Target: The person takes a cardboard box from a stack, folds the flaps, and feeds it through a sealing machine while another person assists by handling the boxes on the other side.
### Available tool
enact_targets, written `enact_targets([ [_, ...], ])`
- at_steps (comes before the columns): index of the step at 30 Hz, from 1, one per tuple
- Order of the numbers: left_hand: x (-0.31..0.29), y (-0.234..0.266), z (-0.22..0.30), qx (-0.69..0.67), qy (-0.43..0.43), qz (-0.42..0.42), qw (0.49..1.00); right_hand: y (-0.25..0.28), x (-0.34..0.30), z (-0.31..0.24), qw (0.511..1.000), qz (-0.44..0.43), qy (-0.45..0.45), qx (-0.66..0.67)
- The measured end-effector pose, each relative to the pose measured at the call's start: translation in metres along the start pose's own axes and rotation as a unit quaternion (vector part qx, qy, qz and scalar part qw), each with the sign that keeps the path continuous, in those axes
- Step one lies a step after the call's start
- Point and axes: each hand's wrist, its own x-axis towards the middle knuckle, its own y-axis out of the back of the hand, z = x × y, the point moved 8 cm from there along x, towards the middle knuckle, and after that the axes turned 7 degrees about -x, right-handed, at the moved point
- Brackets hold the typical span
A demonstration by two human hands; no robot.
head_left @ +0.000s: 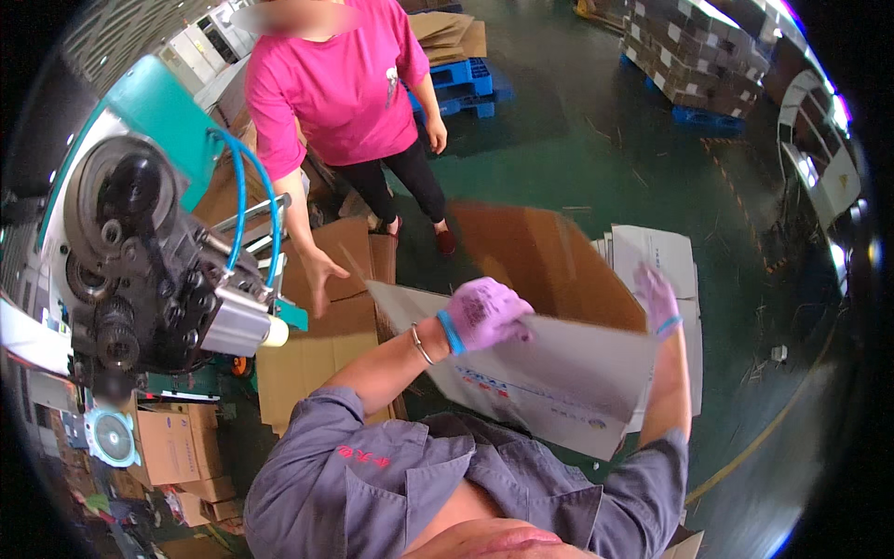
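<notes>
A large cardboard box [559,373], white outside and brown inside, is unfolded in front of me and held tilted. My left hand [489,315], in a pale purple glove with a blue cuff, is closed over the near panel's upper edge. At the box's right end is my right hand [658,296], gloved alike and slightly blurred. Its fingers are stretched out along the side; whether the palm presses on the cardboard is hard to tell. The box's lower parts are hidden behind the near panel.
A machine with black gears [126,252] and blue hoses [240,200] stands at left. Opposite me, a person in a pink shirt [340,79] reaches a bare hand [321,275] toward the box. Brown cardboard sheets [317,368] lie left; flat white cartons [661,247] are stacked right.
</notes>
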Motion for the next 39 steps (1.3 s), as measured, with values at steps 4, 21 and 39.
enact_targets([
  [4,0.014,-0.043,0.048,-0.015,-0.127,-0.132,0.983,-0.008,0.079,-0.058,0.993,-0.079,0.086,0.03],
  [21,0.024,-0.041,0.002,-0.073,-0.037,-0.163,0.983,-0.043,0.152,-0.154,0.849,0.056,0.117,-0.513],
  [39,-0.057,0.03,-0.133,-0.445,0.396,0.412,0.69,-0.24,-0.157,-0.179,0.748,-0.045,0.533,-0.393],
])
